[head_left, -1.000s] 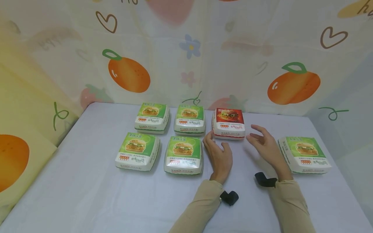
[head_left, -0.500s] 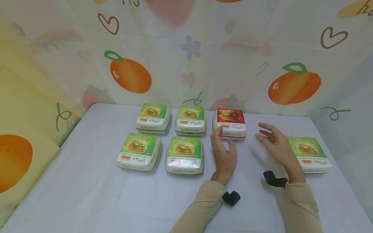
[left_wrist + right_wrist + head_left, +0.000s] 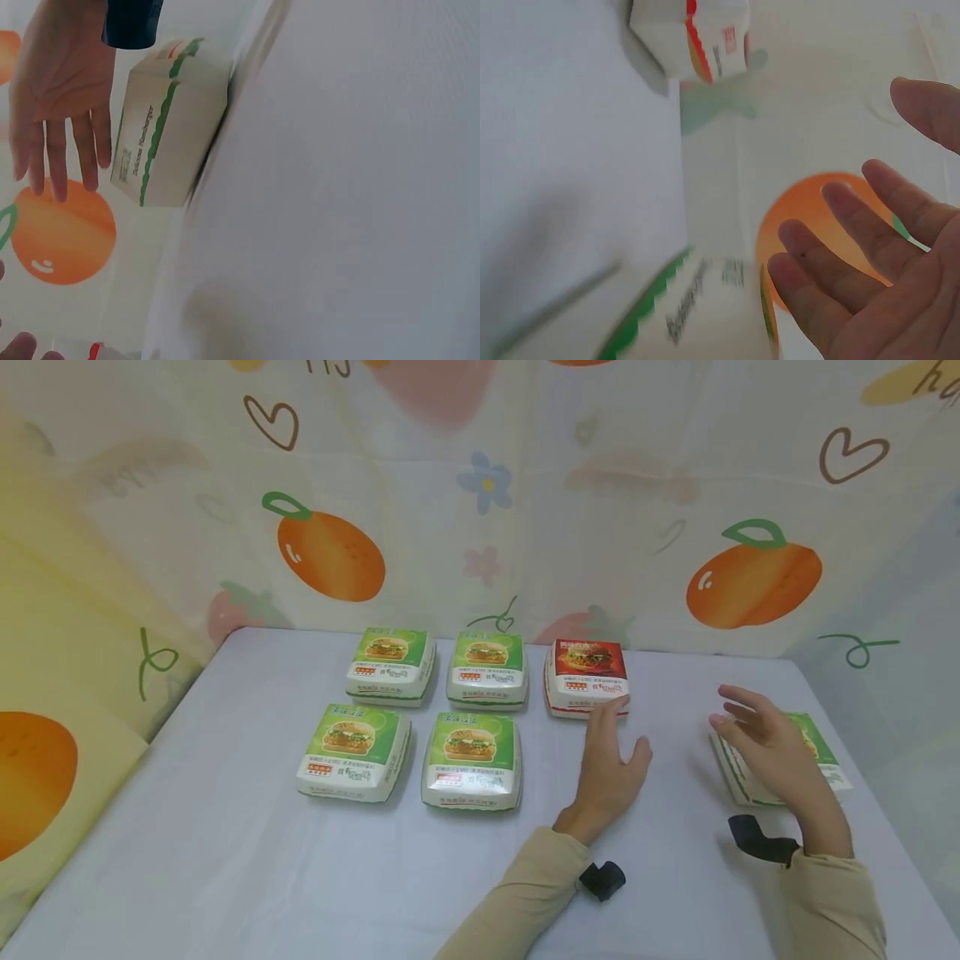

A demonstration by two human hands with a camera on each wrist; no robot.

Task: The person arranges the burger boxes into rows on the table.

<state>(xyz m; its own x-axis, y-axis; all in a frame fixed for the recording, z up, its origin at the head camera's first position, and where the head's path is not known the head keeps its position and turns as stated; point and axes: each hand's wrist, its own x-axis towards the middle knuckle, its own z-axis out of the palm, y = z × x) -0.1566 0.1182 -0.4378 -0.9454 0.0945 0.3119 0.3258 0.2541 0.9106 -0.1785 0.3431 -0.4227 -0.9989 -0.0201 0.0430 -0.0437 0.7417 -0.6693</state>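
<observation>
My left hand [image 3: 609,772] hovers over the table in front of the red and white burger box [image 3: 587,664], its fingertips overlapping the box's front right corner in the head view. Its fingers are straight and hold nothing. To the right, my right hand [image 3: 776,756] hangs over a green and white burger box [image 3: 825,747], partly hiding it. Its fingers are spread and loosely bent, with nothing between them. In the left wrist view the right hand [image 3: 67,105] appears beside that green-edged box [image 3: 169,127]. The right wrist view has the same box [image 3: 720,315] below the fingers.
Several more green burger boxes stand left of the red one: a back pair [image 3: 392,664] [image 3: 487,668] and a front pair [image 3: 354,752] [image 3: 471,760]. A white cloth covers the table [image 3: 225,860]. A printed curtain [image 3: 600,527] hangs behind.
My right hand has moved right, from beside the red box to over the right green box. My left hand has shifted right along the red box's front. The boxes have stayed put.
</observation>
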